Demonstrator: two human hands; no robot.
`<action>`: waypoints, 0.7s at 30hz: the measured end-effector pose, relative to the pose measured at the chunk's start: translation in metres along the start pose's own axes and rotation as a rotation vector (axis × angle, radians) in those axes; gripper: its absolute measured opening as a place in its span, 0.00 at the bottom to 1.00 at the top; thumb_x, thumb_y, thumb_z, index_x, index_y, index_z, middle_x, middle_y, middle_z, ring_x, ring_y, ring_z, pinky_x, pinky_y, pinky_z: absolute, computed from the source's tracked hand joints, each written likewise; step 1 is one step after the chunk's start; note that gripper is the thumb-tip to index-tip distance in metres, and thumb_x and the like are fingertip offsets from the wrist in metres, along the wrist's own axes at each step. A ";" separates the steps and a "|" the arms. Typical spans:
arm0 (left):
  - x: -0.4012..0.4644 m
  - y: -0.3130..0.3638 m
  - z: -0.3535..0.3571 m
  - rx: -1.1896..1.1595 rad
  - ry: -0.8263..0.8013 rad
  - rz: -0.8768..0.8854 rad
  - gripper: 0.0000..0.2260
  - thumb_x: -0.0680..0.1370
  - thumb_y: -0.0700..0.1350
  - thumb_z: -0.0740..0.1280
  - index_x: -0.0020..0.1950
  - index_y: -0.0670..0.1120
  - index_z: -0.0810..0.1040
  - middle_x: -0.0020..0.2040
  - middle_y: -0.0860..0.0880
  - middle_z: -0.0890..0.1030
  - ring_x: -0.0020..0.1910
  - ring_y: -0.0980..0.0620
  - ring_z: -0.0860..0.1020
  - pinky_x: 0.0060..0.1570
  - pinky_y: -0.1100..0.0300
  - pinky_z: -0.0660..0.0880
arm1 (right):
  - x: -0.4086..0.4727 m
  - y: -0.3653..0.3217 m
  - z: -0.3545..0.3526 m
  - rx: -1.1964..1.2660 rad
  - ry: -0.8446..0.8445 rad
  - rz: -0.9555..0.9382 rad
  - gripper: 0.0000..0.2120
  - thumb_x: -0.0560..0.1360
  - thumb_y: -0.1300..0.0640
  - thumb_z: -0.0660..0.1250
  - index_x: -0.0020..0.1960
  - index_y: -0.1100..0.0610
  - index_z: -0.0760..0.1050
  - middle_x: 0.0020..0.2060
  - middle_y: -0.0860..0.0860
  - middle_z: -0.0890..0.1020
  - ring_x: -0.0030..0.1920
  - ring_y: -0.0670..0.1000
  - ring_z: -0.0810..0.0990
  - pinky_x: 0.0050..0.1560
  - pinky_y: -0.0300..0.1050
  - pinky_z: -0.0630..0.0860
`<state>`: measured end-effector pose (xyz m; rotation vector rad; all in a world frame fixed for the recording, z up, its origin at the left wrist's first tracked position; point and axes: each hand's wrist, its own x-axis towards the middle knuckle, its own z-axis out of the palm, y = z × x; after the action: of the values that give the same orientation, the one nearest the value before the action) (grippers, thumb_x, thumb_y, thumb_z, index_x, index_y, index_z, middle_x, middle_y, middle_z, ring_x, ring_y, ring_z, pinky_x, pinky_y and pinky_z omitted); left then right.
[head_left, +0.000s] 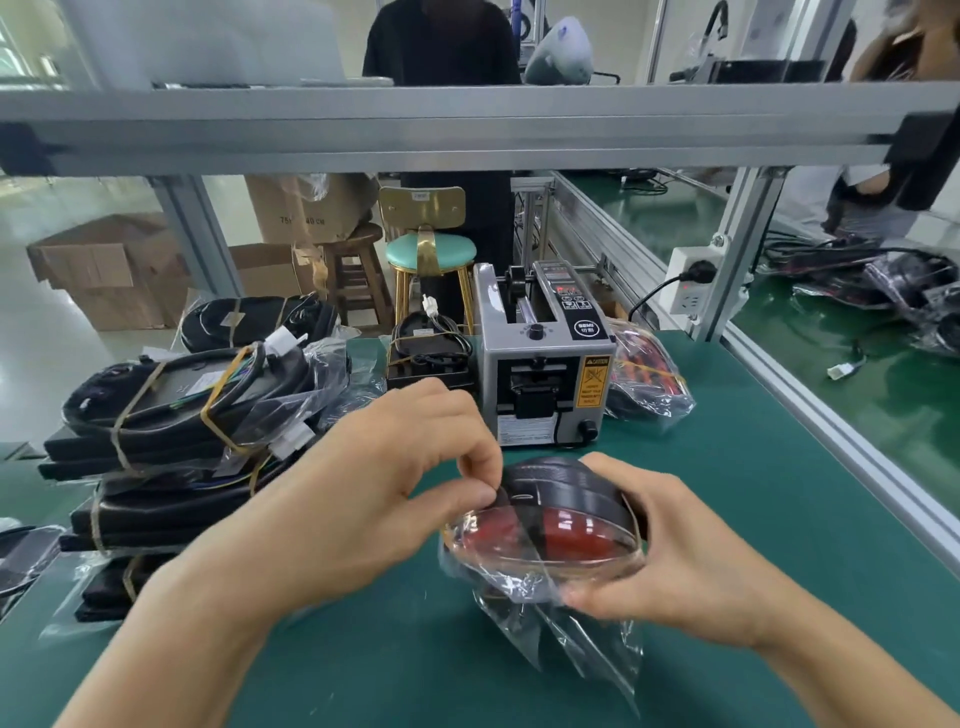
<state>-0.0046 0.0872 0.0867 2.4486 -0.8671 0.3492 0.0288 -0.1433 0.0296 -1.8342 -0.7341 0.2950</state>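
Right hand (670, 561) grips the bagged red lamp (561, 540) low at the green desk (779, 493); left hand (395, 478) pinches the thin bag (587, 654) up top. Pull too hard and it could rip.

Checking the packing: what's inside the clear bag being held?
The clear bag holds a tail lamp with a red lens and black housing. Its underside is hidden by the right hand and crumpled plastic.

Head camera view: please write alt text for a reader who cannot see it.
A right hand holds a red tail light in a clear plastic bag on a green table, while the left hand pinches the bag at its top. An automatic tape dispenser stands behind.
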 end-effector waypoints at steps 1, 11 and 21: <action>0.000 0.001 0.001 0.063 -0.002 0.023 0.05 0.78 0.49 0.63 0.42 0.51 0.74 0.43 0.58 0.75 0.47 0.55 0.73 0.48 0.57 0.70 | 0.000 0.001 -0.001 0.019 -0.005 -0.004 0.21 0.64 0.67 0.76 0.55 0.56 0.77 0.44 0.58 0.81 0.44 0.62 0.80 0.47 0.62 0.77; 0.002 0.000 -0.004 0.002 -0.008 0.017 0.09 0.76 0.49 0.67 0.55 0.54 0.82 0.47 0.60 0.76 0.46 0.61 0.75 0.47 0.68 0.70 | 0.006 0.006 -0.015 0.105 -0.044 -0.052 0.19 0.61 0.73 0.70 0.49 0.58 0.75 0.35 0.57 0.72 0.33 0.50 0.68 0.33 0.44 0.64; 0.009 0.012 -0.002 0.155 0.031 0.100 0.06 0.79 0.50 0.60 0.50 0.52 0.76 0.47 0.58 0.72 0.43 0.54 0.73 0.45 0.58 0.71 | 0.002 0.001 -0.022 0.125 0.001 -0.087 0.19 0.61 0.74 0.71 0.50 0.63 0.74 0.36 0.60 0.74 0.35 0.48 0.70 0.33 0.41 0.66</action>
<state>-0.0053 0.0759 0.0967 2.5390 -0.9841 0.5072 0.0425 -0.1588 0.0370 -1.6798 -0.7751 0.2774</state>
